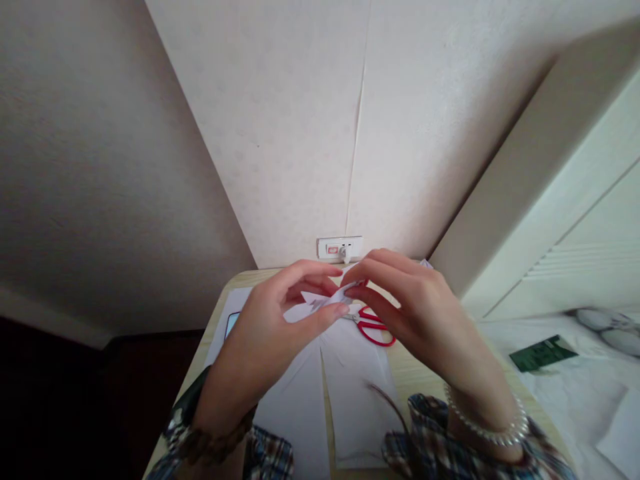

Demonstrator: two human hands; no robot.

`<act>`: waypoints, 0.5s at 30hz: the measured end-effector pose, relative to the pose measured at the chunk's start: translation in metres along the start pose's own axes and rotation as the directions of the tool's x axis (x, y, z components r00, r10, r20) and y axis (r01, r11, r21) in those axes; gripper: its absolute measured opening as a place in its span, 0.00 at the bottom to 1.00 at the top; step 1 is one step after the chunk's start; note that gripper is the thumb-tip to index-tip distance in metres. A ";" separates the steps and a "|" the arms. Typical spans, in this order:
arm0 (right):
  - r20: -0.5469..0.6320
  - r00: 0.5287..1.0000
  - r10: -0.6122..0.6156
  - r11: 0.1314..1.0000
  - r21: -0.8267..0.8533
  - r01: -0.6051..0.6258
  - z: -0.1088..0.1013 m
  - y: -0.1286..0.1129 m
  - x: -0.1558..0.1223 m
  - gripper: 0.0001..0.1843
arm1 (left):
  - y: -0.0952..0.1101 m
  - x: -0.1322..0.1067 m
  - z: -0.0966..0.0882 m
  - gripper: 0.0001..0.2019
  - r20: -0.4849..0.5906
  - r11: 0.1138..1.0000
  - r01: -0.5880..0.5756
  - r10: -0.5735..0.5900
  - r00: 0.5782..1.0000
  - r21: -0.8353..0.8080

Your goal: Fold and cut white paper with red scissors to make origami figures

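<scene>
Between my two hands is a small piece of folded white paper (327,298), raised over the table. My left hand (285,313) grips its lower left part, with the thumb along the front and the fingers curled behind. My right hand (400,287) pinches the upper right edge between thumb and fingertips. Just beneath my right hand lie scissors (373,327) with red handles, their blades partly covered by the paper and my left thumb. White sheets of paper (357,407) are spread on the table under both hands.
The pale wooden table (407,360) meets a wall with a socket and plug (345,252). Part of a phone (231,325) shows beside my left wrist. A white cabinet (560,220) stands at right, near a green packet (543,353) on white cloth.
</scene>
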State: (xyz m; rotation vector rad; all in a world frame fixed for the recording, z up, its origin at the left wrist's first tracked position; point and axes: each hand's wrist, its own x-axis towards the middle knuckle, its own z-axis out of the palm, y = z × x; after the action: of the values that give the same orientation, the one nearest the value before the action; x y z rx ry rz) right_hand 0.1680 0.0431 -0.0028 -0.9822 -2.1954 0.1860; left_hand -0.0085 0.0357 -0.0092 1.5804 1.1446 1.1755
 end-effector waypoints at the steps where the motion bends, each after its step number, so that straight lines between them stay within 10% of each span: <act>1: 0.036 0.999 -0.002 1.000 -0.010 0.002 0.003 0.003 -0.003 0.04 | -0.006 0.001 0.002 0.09 0.008 1.000 -0.002 0.002 1.000 0.023; 8: 0.055 0.953 0.298 0.904 0.305 -0.301 0.051 0.027 -0.041 0.16 | -0.065 -0.012 0.031 0.05 0.026 0.948 0.242 -0.242 0.970 -0.206; 15: 0.218 0.918 0.330 0.863 0.323 -0.387 0.093 0.050 -0.090 0.05 | -0.109 -0.060 0.050 0.12 0.066 0.884 0.429 -0.424 0.903 -0.184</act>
State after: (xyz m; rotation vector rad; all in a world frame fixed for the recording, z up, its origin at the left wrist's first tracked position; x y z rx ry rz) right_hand 0.1771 0.0292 -0.1407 -1.1848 -1.9891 0.8384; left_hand 0.0115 -0.0022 -0.1362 1.1143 1.2424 0.9362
